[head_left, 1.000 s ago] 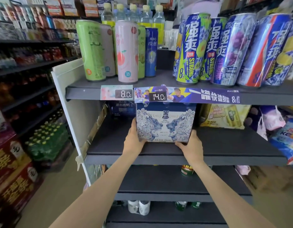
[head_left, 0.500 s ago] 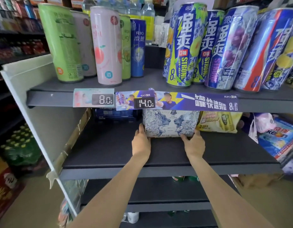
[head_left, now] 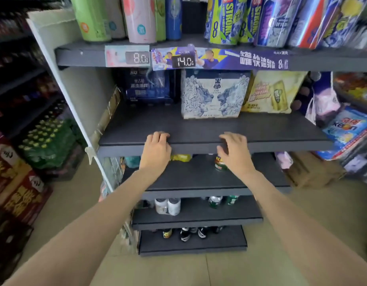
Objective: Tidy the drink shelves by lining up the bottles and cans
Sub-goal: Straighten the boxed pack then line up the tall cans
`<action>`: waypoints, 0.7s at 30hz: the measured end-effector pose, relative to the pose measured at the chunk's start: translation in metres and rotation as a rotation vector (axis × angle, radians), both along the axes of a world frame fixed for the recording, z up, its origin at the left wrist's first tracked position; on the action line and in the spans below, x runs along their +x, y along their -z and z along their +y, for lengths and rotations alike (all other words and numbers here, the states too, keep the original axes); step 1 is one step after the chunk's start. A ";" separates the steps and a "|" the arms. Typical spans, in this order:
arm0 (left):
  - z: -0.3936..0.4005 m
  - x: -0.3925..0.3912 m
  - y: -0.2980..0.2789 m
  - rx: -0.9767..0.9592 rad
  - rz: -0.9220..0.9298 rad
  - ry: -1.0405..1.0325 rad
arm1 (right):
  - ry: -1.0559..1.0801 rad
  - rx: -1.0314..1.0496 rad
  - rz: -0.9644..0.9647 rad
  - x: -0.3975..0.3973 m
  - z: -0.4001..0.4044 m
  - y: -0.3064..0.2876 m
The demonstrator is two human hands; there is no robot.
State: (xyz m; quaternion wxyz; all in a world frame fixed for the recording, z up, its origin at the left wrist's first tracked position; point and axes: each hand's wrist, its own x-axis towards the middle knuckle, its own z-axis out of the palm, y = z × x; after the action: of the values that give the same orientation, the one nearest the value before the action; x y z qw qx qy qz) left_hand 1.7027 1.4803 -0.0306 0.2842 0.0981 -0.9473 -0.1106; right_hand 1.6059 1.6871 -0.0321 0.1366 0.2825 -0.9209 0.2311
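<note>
1. At the front lip of the second shelf (head_left: 261, 139), the left hand (head_left: 156, 150) and the right hand (head_left: 236, 153) sit side by side with a gap between them, knuckles up, fingers loosely bent over the edge and holding nothing.
2. Just below the right hand, a green can (head_left: 220, 165) stands on the next shelf down; below and between the hands a yellow packet (head_left: 181, 157) peeks out from under the lip.
3. Farther down, under both forearms, lower shelves carry two white bottles (head_left: 168, 206), green bottles (head_left: 215, 201) and dark bottles (head_left: 185, 234).
4. Beyond the hands, deep on the second shelf and well apart from both, the lion-printed carton (head_left: 213, 96) stands upright, roughly in line with the gap between them.
5. Behind the left hand a dark blue pack (head_left: 147, 85) sits farther back; behind the right hand a yellow carton (head_left: 273, 91) stands just beside the lion-printed carton.
6. Above the hands, the top shelf's edge bears price tags (head_left: 137, 57), with tall cans (head_left: 225, 19) lined up on it, their tops cut off.
</note>
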 end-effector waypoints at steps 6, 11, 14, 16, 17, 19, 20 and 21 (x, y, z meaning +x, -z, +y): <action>0.031 0.059 0.054 -0.070 -0.207 0.042 | -0.132 0.194 -0.189 0.045 0.052 0.014; 0.054 0.096 0.084 0.102 -0.453 -0.113 | -0.034 0.222 -0.397 0.066 0.091 0.033; 0.062 0.105 0.082 0.214 -0.391 -0.183 | -0.010 0.231 -0.405 0.072 0.119 0.039; 0.075 0.103 0.075 0.256 -0.345 -0.196 | -0.002 0.229 -0.385 0.071 0.144 0.034; 0.085 0.100 0.070 0.282 -0.318 -0.199 | 0.002 0.228 -0.366 0.070 0.158 0.029; 0.115 0.093 0.061 0.348 -0.250 -0.201 | 0.012 0.207 -0.336 0.067 0.189 0.018; 0.134 0.089 0.058 0.372 -0.220 -0.195 | 0.012 0.193 -0.327 0.066 0.206 0.012; 0.155 0.085 0.057 0.379 -0.207 -0.183 | 0.005 0.182 -0.322 0.067 0.223 0.007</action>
State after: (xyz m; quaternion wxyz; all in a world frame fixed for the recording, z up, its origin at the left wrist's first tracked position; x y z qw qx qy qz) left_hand 1.7879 1.6351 -0.0875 0.1711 0.2458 -0.9209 -0.2496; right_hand 1.6727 1.9100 -0.0386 -0.0382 0.2506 -0.9488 0.1885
